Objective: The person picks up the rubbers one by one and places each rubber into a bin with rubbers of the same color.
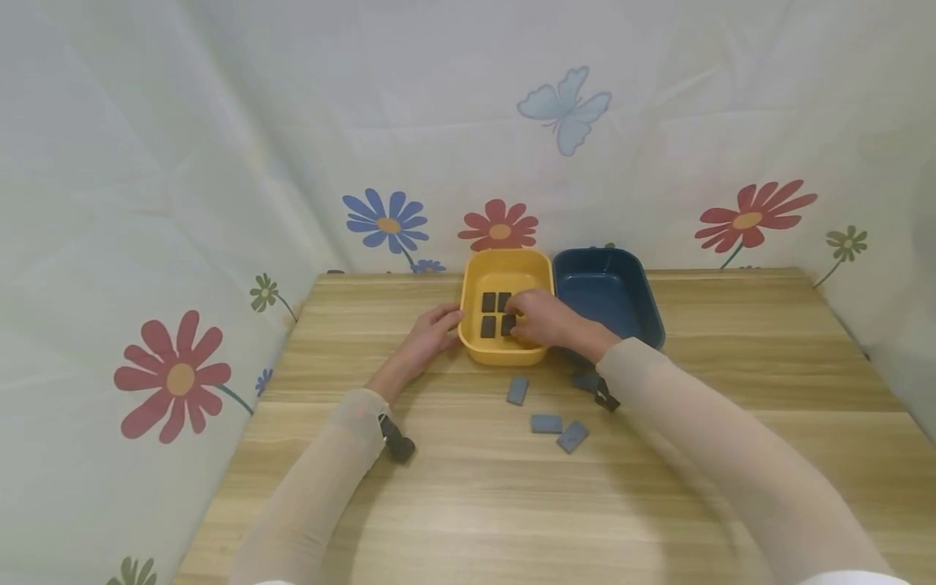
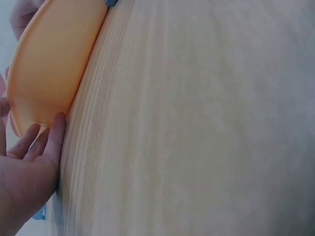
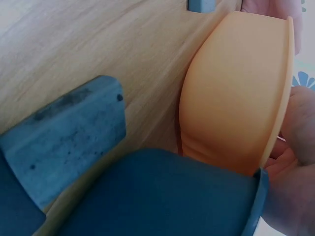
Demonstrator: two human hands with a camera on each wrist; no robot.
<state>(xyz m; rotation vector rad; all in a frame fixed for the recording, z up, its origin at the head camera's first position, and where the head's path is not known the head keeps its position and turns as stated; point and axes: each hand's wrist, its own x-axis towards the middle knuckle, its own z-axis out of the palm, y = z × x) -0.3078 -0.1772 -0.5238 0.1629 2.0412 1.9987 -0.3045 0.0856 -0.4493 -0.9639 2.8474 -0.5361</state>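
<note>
In the head view, a yellow plastic bin stands at the table's far side, with several small dark rectangular blocks in two rows on its floor. My left hand holds the bin's left side; in the left wrist view its fingers lie against the outer wall and its thumb is near the rim. My right hand reaches over the right rim. Its curled fingers pinch the near-right dark block. The right wrist view hides those fingertips behind the bin wall.
A dark blue bin stands against the yellow bin's right side. Several grey-blue blocks lie scattered on the wooden table in front; one block is close to the blue bin. A flower-printed cloth hangs behind the bins.
</note>
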